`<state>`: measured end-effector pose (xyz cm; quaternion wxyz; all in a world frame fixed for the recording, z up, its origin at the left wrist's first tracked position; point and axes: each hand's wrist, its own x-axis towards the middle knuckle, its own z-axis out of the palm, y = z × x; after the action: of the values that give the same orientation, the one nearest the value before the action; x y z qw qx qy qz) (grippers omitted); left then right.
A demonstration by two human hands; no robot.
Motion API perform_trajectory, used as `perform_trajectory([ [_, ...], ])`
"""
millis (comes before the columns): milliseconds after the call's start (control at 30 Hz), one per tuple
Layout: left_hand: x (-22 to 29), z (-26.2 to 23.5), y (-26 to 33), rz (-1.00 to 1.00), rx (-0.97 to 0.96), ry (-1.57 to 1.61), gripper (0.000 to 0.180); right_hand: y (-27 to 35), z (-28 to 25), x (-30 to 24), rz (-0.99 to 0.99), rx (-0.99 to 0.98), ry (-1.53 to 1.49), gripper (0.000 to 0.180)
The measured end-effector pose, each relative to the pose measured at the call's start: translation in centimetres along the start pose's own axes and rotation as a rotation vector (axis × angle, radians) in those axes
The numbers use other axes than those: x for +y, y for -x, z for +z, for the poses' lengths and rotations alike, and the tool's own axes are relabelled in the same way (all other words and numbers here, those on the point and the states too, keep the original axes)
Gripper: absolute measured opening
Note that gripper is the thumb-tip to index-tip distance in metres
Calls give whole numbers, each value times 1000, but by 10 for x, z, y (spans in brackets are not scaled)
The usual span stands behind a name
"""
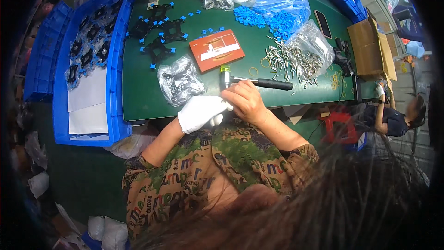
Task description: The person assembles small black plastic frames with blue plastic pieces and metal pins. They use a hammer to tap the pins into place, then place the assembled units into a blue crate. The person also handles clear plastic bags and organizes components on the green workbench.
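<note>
**Q:** Hands first: how do they stand?
**A:** Both meet at the near edge of the green table (138, 97). Left hand (201, 112) wears a white glove, and its fingers curl inward; whether they grip anything cannot be told. Right hand (246, 102) is bare, fingers bent down over the gloved fingertips and touching them. Any small part between the two is hidden.

**Q:** What lies nearest to them?
**A:** A hammer (256, 81) with a black handle lies on the table just beyond the right hand, head toward the left. Neither hand holds it.

**Q:** And around it?
**A:** An orange flat box (216, 49) sits just beyond the hammer head. A clear bag of dark parts (179, 81) lies left of the hammer. A heap of metal pins (284, 62), spilling from a clear bag, lies to its right. Blue plastic clips (259, 18) are piled farther back beside another bag. Black frames with blue corners (157, 34) lie at the far left of the table.

**Q:** Beyond the table?
**A:** A blue crate (113, 65) holding more black frames and white sheets stands to the left; a cardboard box (370, 48) stands to the right.
</note>
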<state>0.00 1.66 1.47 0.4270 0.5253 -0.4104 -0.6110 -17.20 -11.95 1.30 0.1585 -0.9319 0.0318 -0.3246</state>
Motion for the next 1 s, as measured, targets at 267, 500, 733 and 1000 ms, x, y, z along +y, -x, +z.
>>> perform_trajectory([
  [267, -8, 1, -2, 145, 28, -167, 28, 5, 0, 2, 29, -39, -11, 24],
  [500, -12, -11, -23, 148, 58, 44, 28, -15, -65, 110, 264, -6, 361, 20],
  [733, -15, -9, -24, 226, 52, -22, 28, -22, -87, 223, 600, -178, 651, 24],
  [1000, -23, -7, -29, 202, 76, -40, 25, -24, -78, 231, 612, -234, 558, 23],
])
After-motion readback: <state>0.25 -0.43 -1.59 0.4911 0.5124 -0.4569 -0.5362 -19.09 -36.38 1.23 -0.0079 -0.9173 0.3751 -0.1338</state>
